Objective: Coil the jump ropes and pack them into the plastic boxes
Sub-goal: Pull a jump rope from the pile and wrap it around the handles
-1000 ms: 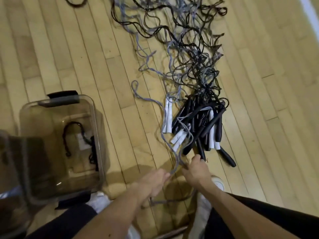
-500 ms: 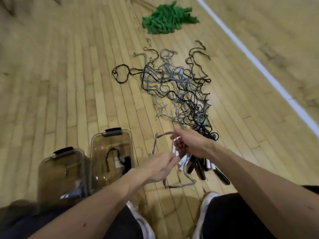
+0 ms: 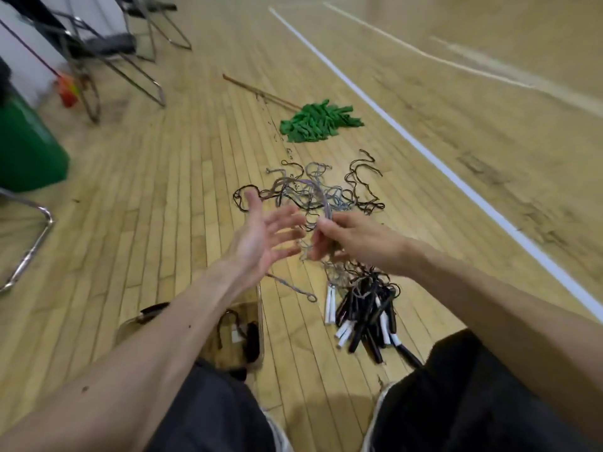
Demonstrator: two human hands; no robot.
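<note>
Coiling step: the right hand [image 3: 355,239] pinches the grey rope [image 3: 318,190] (it loops above the fingertips); the left hand [image 3: 257,239], fingers spread and empty, should catch that loop next.

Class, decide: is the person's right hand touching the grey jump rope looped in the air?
Touching. The head view shows the right hand pinching the grey jump rope, whose raised loop ends between its fingertips.

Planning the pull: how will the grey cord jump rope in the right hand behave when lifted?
Probably floppy: the grey cord jump rope loops above the right hand. May snag: it runs into the tangled black and grey ropes. Seems light; a pinch holds it.
</note>
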